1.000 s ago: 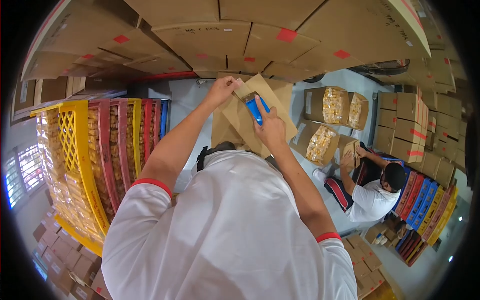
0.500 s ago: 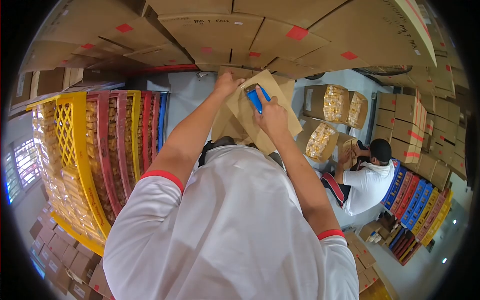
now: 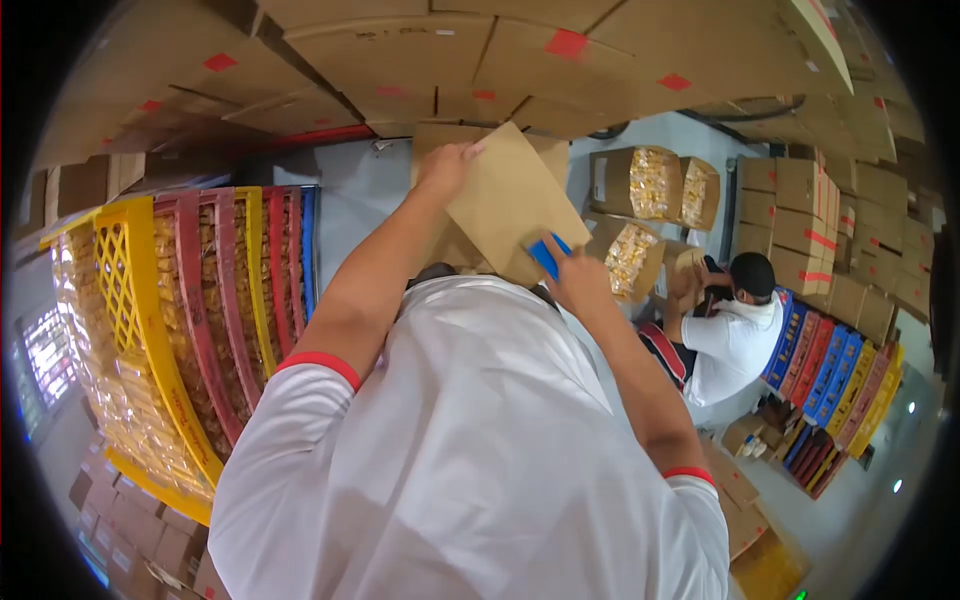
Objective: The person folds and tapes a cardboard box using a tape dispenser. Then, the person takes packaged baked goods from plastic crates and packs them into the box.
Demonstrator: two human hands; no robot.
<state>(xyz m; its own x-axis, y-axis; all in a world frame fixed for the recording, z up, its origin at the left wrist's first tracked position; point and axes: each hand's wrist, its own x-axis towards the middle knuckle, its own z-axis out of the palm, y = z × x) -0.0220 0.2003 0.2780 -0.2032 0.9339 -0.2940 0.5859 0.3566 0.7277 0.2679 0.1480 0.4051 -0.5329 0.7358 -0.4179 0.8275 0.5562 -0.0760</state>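
Mid-frame, upper half: a person in a white shirt with red sleeve edges bends over a tan cardboard carton, its top face set slantwise just above the frame's centre. Left hand lies at the carton's upper-left edge, fingers reaching toward the rim; whether it grips or merely steadies, I cannot tell. Right hand is curled closed around a blue hand tool, which sits at the carton's lower-right edge; its working end is hard to make out. Large cartons with red tape patches span the top of the frame. Left side: a yellow crate of wrapped packs, with pink crates beside it. Right of centre: open boxes showing yellowish packs. Below those, a co-worker, also in white, hands near a smaller box.
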